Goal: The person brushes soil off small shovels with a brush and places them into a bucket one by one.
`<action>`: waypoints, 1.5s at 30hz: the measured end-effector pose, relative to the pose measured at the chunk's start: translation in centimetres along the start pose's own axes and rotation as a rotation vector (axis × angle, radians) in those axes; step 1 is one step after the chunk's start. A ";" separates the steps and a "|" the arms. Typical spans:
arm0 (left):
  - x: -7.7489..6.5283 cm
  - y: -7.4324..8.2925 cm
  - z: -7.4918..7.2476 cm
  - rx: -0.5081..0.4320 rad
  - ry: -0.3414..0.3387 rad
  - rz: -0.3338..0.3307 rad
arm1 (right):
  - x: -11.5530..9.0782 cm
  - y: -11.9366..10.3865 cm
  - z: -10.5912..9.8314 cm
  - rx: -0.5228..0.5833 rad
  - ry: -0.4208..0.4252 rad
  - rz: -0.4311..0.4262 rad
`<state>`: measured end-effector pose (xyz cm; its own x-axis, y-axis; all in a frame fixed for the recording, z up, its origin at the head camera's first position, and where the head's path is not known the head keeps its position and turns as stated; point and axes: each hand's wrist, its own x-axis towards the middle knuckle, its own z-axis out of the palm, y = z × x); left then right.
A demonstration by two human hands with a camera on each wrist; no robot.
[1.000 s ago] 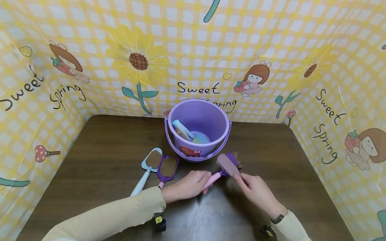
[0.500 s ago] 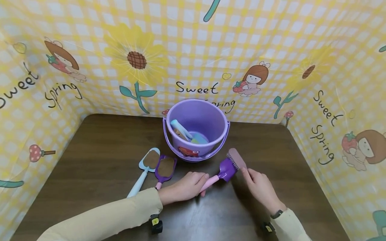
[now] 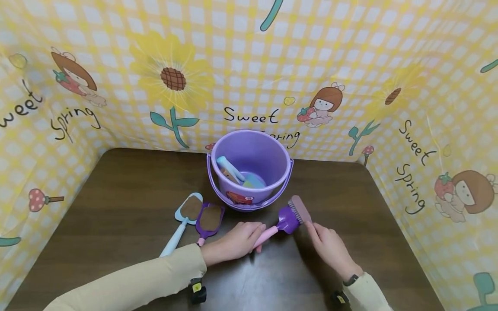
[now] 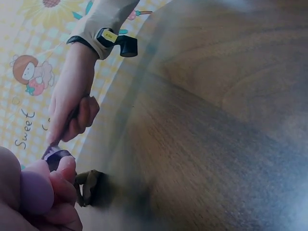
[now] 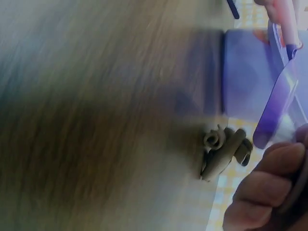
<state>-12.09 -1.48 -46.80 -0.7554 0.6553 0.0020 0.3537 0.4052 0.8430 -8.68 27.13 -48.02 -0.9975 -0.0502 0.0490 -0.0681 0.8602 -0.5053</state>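
My left hand [image 3: 243, 239] grips the pink handle of a purple toy shovel [image 3: 287, 220], whose blade is raised off the table. In my right hand [image 3: 332, 246] is a pinkish brush [image 3: 301, 209], its bristles against the blade's right edge. The right wrist view shows my curled right fingers [image 5: 262, 185] beside the blade. Brown curled scraps [image 5: 224, 149] lie on the table below; in the head view they are hidden. Left of my left hand lie a light blue shovel [image 3: 174, 237] and another purple shovel [image 3: 206, 234], each bearing a flat brown patch.
A purple bucket [image 3: 253, 149] stands behind the shovels, its handle hanging at the front. Inside it are a light blue tool [image 3: 229, 167] and other small things. A yellow checked cloth [image 3: 233, 56] walls the dark wooden table [image 3: 128, 194] at the back and sides.
The brush has moved from across the shovel's blade to its right edge. The blade has tilted into fuller view, and the brown scraps are no longer visible in the head view.
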 end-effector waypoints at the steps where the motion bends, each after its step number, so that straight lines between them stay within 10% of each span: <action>1: -0.1 0.0 -0.1 0.000 0.000 0.002 | 0.0 0.1 0.0 -0.004 0.006 0.020; 6: 0.0 0.1 -0.1 -0.032 -0.027 -0.015 | -0.4 0.0 -0.2 0.031 0.102 0.030; 15: 0.3 1.0 -0.1 -0.103 -0.038 -0.019 | -1.3 -0.2 0.7 0.123 0.105 -0.289; 25: -0.3 1.3 -0.5 -0.249 -0.060 -0.043 | -0.7 1.2 0.3 0.051 0.150 -0.083; 35: -0.3 1.5 -0.5 -0.133 -0.030 -0.045 | 0.1 -0.5 -1.1 0.066 0.050 -0.226; 45: -1.5 1.0 -1.3 -0.071 0.000 -0.047 | 0.7 1.1 -1.6 0.073 0.007 -0.012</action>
<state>-11.31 -2.82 -45.25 -0.7703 0.6366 -0.0386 0.2777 0.3893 0.8783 -9.46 28.83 -47.18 -0.9965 -0.0563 0.0614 -0.0813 0.8202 -0.5663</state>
